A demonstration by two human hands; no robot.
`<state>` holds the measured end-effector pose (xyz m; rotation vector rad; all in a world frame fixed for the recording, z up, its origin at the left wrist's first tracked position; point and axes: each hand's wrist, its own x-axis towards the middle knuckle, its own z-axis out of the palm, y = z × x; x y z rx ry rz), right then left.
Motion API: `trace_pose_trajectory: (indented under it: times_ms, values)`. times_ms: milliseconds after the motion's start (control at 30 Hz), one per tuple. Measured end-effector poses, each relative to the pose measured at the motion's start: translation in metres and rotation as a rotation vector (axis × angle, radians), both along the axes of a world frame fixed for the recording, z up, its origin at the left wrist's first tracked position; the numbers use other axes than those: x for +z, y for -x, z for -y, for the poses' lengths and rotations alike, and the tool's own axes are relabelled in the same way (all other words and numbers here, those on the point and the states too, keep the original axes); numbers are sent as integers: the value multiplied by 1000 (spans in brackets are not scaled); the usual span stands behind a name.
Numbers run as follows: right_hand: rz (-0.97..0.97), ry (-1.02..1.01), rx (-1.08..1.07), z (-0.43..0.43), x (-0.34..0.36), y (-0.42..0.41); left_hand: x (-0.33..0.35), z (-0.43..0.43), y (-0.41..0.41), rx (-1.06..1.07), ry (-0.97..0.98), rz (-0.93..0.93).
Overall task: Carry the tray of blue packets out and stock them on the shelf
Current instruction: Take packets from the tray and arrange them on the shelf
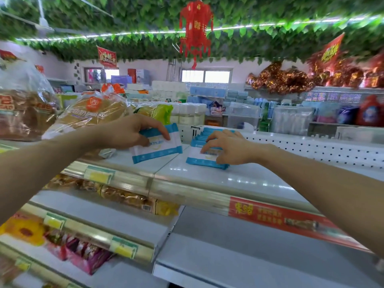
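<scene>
My left hand (pixel 133 132) grips a white packet with blue ends (pixel 158 148), tilted just above the white top shelf (pixel 239 179). To its right, my right hand (pixel 226 147) holds the front packet (pixel 203 160) of a row of blue packets (pixel 202 135) that stand leaning one behind another on the same shelf. The row runs back toward the perforated white back panel (pixel 311 148). No tray is in view.
Bagged bread loaves (pixel 91 113) crowd the shelf to the left of my left hand. Lower shelves hold snack packs (pixel 128 198) and pink packets (pixel 87 254). A red promotional strip (pixel 276 217) runs along the shelf edge. Stocked aisles stand beyond.
</scene>
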<state>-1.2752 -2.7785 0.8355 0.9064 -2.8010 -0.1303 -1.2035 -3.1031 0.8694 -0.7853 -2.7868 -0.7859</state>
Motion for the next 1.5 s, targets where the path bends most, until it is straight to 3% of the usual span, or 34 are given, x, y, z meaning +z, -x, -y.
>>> trace_pose_trajectory:
  times_ms: [200, 567, 867, 1067, 1300, 1500]
  values:
    - [-9, 24, -14, -1, -3, -1, -6, -26, 21, -72, 46, 13]
    - [-192, 311, -78, -42, 7, -7, -12, -80, 55, -205, 144, 33]
    - [-258, 327, -143, -73, 4, -12, -21, -126, 78, -298, 211, 2]
    - [-252, 327, -138, -78, 3, -11, -35, -128, 86, -245, 259, -159]
    - [-224, 331, -44, -56, 6, -7, -36, -107, 79, -201, 168, -128]
    - [-182, 289, 74, 3, 13, -3, -34, -54, 51, 29, 175, -168]
